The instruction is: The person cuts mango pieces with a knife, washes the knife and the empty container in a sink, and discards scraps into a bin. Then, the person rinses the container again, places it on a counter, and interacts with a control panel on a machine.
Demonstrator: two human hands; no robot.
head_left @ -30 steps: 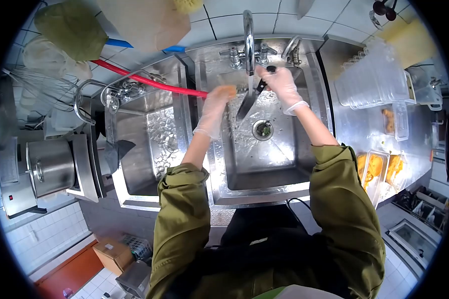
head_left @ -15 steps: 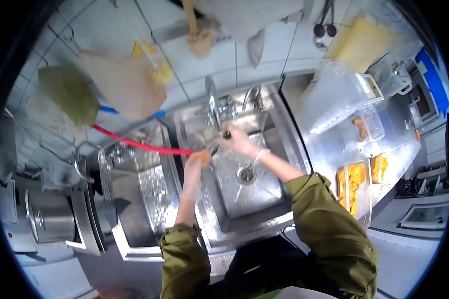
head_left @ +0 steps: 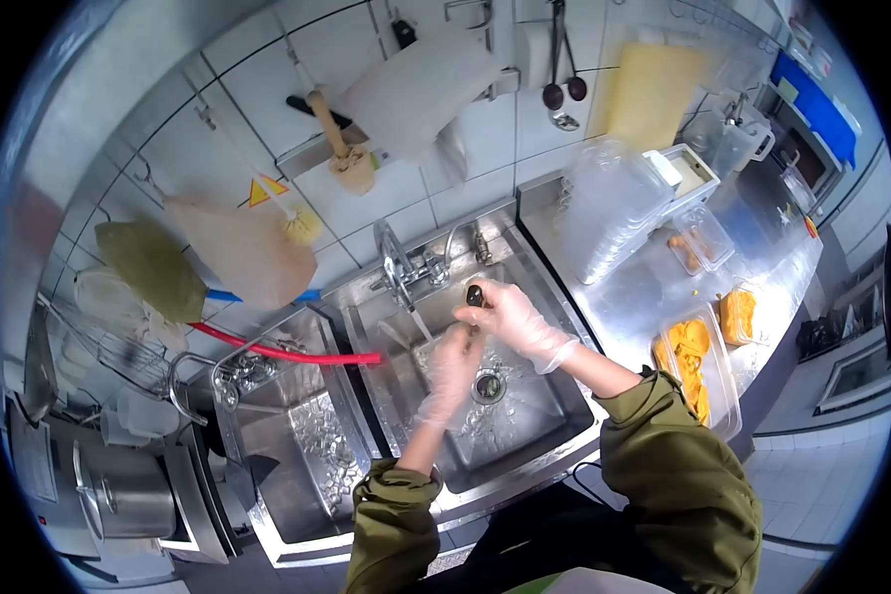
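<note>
Both my hands wear clear gloves and are together over the right sink basin (head_left: 554, 436). My right hand (head_left: 517, 325) is closed around a black-handled utensil (head_left: 475, 296); the handle's end sticks up above the fingers, and its working end is hidden. Just below and left of it, my left hand (head_left: 451, 374) has its fingers wrapped against the utensil's lower part. What lies inside that grip is hidden. A stream of water falls from the faucet (head_left: 394, 267) beside the hands. The drain (head_left: 488, 387) shows below them.
A red hose (head_left: 297, 355) reaches across the left basin (head_left: 297, 500) to the divider. On the right counter stand stacked clear containers (head_left: 614, 208), a tub of orange food (head_left: 691, 366) and an orange block (head_left: 737, 315). Utensils and a wooden-handled brush (head_left: 342, 148) hang on the wall.
My left hand has moved right, away from the hose end, to meet my right hand. An orange item seen at its fingers is now out of sight. The camera view has shifted.
</note>
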